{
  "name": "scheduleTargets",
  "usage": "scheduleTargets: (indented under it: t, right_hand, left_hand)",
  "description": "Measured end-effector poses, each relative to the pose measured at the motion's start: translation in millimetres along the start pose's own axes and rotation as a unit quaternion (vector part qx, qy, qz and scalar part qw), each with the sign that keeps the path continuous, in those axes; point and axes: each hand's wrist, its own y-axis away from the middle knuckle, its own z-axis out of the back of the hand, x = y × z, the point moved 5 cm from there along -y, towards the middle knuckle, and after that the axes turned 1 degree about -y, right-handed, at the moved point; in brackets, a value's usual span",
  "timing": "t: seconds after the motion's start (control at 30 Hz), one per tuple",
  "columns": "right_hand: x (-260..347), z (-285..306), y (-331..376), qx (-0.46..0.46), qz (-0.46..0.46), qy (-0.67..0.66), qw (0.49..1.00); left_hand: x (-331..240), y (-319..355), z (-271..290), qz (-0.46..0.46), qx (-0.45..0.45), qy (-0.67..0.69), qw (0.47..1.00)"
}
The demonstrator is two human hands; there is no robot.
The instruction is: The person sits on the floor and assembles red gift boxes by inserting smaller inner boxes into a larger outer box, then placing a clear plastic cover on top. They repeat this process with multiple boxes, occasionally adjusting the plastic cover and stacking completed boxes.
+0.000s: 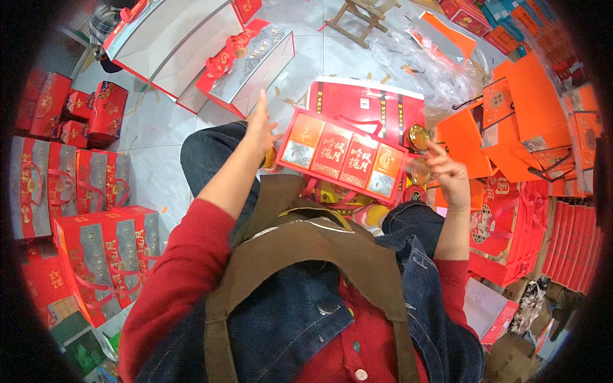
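A long red gift box (343,153) lies tilted in front of my lap, its face divided into several red, orange and silver panels with gold writing. My left hand (260,131) is raised beside its left end, fingers apart and holding nothing. Off the box's right end is my right hand (449,173), fingers spread and slightly bent, a little blurred. Close to its fingertips are a shiny gold round tin (418,136) and a second round gold piece (418,171), partly hidden; I cannot tell whether the fingers touch them. Under the box, a red bag (365,102) lies flat.
Open red-and-white gift bags (246,67) lie at the far left. Red boxes (105,258) with ribbon handles stand along the left. Orange bags (517,121) and a red handled box (507,230) crowd the right. Clear plastic wrap (440,83) and a wooden stool (361,19) are farther off.
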Motion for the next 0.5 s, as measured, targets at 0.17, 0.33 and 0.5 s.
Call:
scheduleTargets:
  t: [0.17,0.33,0.5]
  right_hand:
    - [-18,-12,16,-0.022,-0.077,0.099,0.992]
    - [-70,3,76,-0.299,-0.084,-0.245,0.919]
    - [-182,33,96,-0.401,-0.407,-0.278,0.772]
  left_hand:
    - [91,-68,19,0.203,0.117,-0.236,0.943]
    - [124,-52,33,0.232,0.186,-0.303,0.906]
    - [120,-44,37,0.208,0.084,-0.201,0.954]
